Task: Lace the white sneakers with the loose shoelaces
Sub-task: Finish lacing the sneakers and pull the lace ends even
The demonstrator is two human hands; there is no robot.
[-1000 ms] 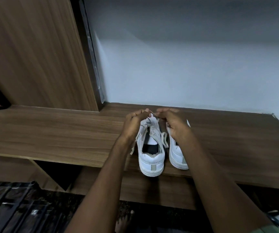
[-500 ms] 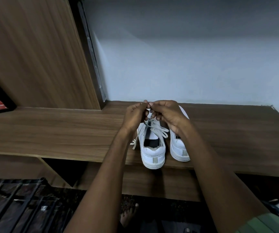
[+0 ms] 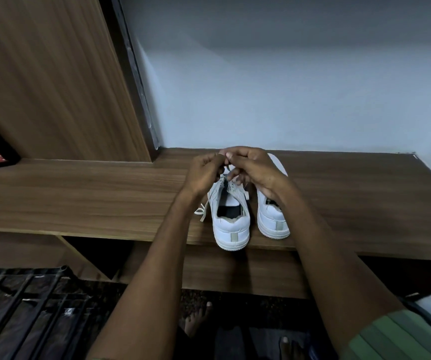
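Pinching what looks like the lace (image 3: 226,169) above the left sneaker (image 3: 231,219), both the left hand (image 3: 205,175) and right hand (image 3: 254,168) should draw its 2 ends evenly, keeping it flat.

Two sneakers (image 3: 231,224) stand side by side at the front edge of the tabletop (image 3: 79,198) — heels toward the viewer. Both hands (image 3: 235,168) meet above the left sneaker's laces (image 3: 235,190) — a wall (image 3: 287,87) behind.
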